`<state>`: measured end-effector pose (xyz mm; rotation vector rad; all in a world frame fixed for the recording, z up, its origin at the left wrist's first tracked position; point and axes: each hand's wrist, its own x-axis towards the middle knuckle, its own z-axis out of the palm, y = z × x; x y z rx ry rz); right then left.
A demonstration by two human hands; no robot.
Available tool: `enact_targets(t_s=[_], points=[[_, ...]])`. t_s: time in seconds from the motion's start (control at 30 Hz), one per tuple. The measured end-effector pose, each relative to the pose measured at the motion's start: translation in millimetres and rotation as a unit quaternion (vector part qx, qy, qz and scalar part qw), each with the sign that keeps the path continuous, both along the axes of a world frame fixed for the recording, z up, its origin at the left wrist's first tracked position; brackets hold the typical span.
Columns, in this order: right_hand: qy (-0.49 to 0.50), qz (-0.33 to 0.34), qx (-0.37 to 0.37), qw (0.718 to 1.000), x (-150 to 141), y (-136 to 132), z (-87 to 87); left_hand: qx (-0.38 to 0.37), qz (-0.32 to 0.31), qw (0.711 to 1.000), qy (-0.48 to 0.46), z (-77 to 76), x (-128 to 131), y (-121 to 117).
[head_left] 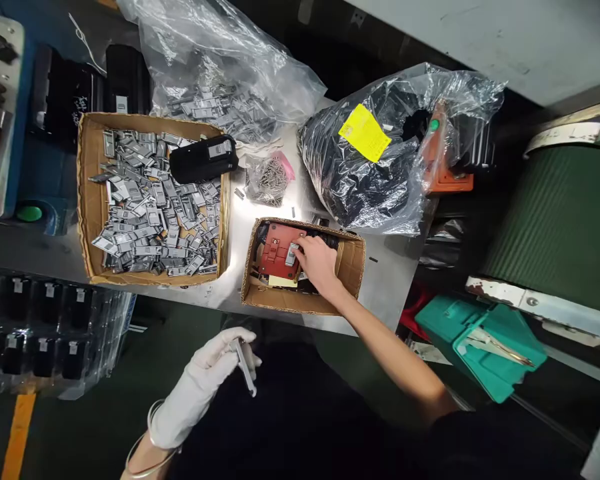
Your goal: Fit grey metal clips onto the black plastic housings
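Note:
My left hand [215, 363], in a white glove, is closed on a narrow grey part [245, 368] below the table edge. My bare right hand [320, 263] reaches into the small cardboard box [351, 267]. Its fingertips are closed on a grey clip-like part [291, 254] that lies on a red block [273, 250]. Whether that part is fixed to the block I cannot tell. Many similar grey parts [153, 213] fill the larger cardboard box [83, 200] to the left. A black case [197, 162] with a grey piece on it rests across that box's right rim.
Behind are a clear bag [220, 40] over more grey parts and a bag of black items [340, 180] with a yellow label [364, 132]. A small bag of metal pieces [267, 180] lies between the boxes. A teal bin [480, 347] and green conveyor belt [560, 220] stand right.

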<state>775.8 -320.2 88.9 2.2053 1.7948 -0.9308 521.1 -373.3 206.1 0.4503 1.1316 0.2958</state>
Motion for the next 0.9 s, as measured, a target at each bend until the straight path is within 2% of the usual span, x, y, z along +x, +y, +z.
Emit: enact_targets(t_s=[0.1, 0.17, 0.23, 0.33, 0.4, 0.47, 0.57, 0.67, 0.73, 0.83, 0.87, 0.9], points=[[-0.04, 0.048, -0.077, 0.995, -6, 20, 13.5, 0.009, -0.029, 0.999, 0.04, -1.1, -11, 5], [-0.039, 0.063, -0.099, 0.992, -9, 32, 17.5, 0.02, -0.053, 0.995, 0.081, -4.1, -22, 7], [-0.036, 0.073, -0.112, 0.99, -9, 40, 17.3, 0.058, -0.07, 0.981, 0.171, -10.0, -38, 13], [-0.031, 0.074, -0.114, 0.99, -5, 44, 12.6, 0.149, -0.078, 0.921, 0.352, -25.2, -66, 34], [-0.024, 0.066, -0.107, 0.992, -1, 43, 8.9, 0.204, -0.079, 0.881, 0.419, -39.5, -82, 58], [-0.013, 0.054, -0.098, 0.994, 3, 42, 6.0, 0.255, -0.094, 0.864, 0.423, -56.3, -93, 87], [-0.004, 0.038, -0.088, 0.995, 2, 44, 4.1, 0.315, -0.116, 0.86, 0.384, -81.2, -97, 131], [0.019, -0.014, -0.055, 0.998, 0, 42, 8.8, 0.349, -0.101, 0.865, 0.345, -91.4, -94, 159], [0.093, -0.101, 0.005, 0.991, 1, 33, 17.7, 0.365, -0.089, 0.871, 0.318, -82.3, -93, 161], [0.203, -0.195, 0.08, 0.956, 1, 7, 40.6, 0.361, -0.015, 0.903, 0.232, -45.9, -89, 142], [0.239, -0.219, 0.094, 0.941, -1, -3, 50.2, 0.335, 0.075, 0.931, 0.122, -30.7, -84, 134], [0.289, -0.253, 0.108, 0.917, -6, -13, 60.7, 0.309, 0.147, 0.94, -0.001, -15.7, -77, 126]])
